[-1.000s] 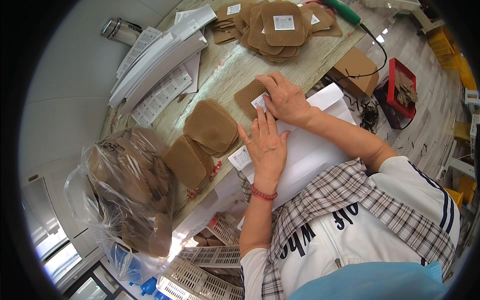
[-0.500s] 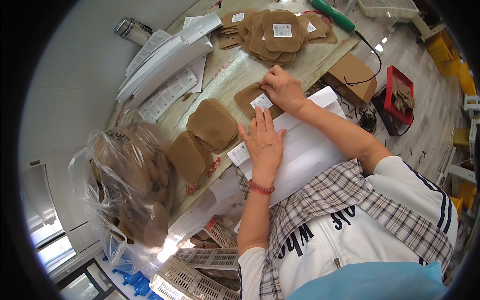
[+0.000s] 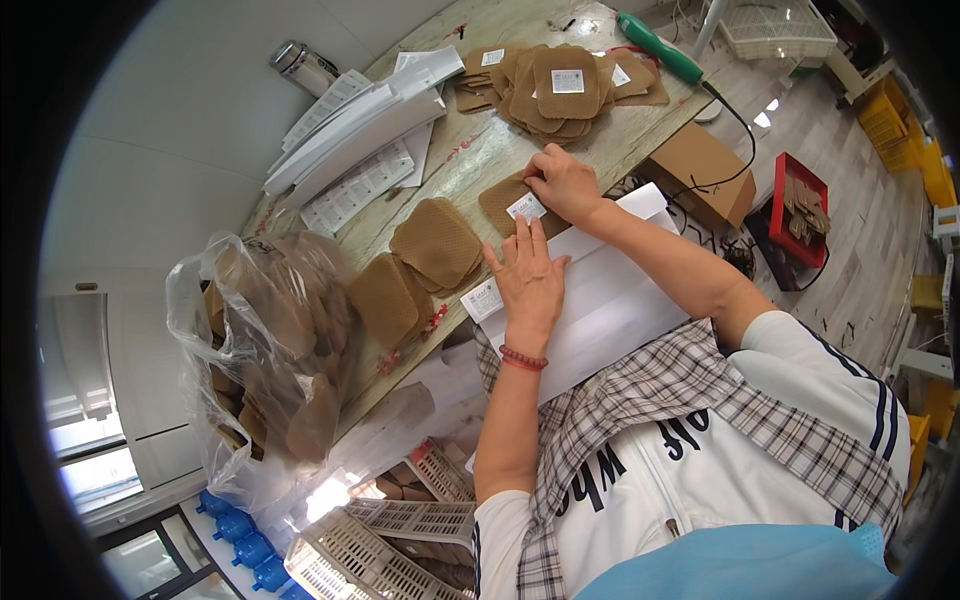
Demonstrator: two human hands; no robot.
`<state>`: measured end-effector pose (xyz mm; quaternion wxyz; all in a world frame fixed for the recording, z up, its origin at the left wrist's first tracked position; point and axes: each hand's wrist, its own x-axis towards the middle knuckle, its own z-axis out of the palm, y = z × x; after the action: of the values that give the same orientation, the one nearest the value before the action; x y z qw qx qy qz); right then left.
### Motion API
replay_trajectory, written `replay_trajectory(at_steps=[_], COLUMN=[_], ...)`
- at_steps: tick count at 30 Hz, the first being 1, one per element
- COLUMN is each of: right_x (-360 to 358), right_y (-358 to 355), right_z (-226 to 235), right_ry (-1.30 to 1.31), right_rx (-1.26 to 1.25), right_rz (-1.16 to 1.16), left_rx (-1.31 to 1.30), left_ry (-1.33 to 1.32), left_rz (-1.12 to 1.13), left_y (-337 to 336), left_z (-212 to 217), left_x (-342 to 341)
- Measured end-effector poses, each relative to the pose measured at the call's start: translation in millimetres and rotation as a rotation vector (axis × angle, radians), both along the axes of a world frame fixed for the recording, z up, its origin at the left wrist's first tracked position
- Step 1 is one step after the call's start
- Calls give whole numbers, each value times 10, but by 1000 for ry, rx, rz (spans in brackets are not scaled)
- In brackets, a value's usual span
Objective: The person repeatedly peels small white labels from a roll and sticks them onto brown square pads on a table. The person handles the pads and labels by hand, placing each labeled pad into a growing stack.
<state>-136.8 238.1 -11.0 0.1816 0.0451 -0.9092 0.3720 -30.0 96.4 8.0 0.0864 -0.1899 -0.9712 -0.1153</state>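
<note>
A brown, mesh-textured, rounded-square pad [image 3: 494, 203] lies on the worktable in front of me, with a small white printed label [image 3: 526, 207] on it. My left hand [image 3: 530, 288] rests with outstretched fingers, its fingertips on the label's lower edge. My right hand [image 3: 565, 185] is closed in a pinch at the pad's far right edge. Under my forearms a long white label sheet [image 3: 625, 290] slopes from the table edge toward my lap; another label [image 3: 483, 299] shows at its left end. Left of the pad are two overlapping stacks of plain brown pads [image 3: 433, 243].
Labelled brown pads [image 3: 567, 105] are heaped at the back, near a green-handled corded tool [image 3: 660, 48]. Sheets of labels [image 3: 370, 130] and a metal flask [image 3: 303, 66] stand far left. A clear plastic bag [image 3: 270, 340] holds more pads. A cardboard box [image 3: 703, 170] sits beyond the right edge.
The view has shifted slightly, so the table's things appear a little lower and further right. Both hands keep nearly the same places at the pad and label.
</note>
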Motion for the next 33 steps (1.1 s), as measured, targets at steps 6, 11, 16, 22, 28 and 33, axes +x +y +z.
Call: replay_trajectory(at_steps=[6,11,16,22,28,33], right_x=[-48,-31,13,183,-99,-339], right_y=[-5,32,52,46,91,206], right_z=[39,8,61,82,113,140], right_ry=[-90,173,489,42,-259,-411], right_rx=[-46,80,211,-271,-118,-189], right_rz=[6,82,273,348,277,416], left_rx=[4,-7,-10,13,73,346], left_ry=[23,24,27,34,65,163], left_rz=[6,2,14,15,25,62], left_y=[-4,21,-9,3,16,-27], left_z=[-30,-38,-80,-110,-81,-98], left_x=[-31,-44,-84,-83,-52,4])
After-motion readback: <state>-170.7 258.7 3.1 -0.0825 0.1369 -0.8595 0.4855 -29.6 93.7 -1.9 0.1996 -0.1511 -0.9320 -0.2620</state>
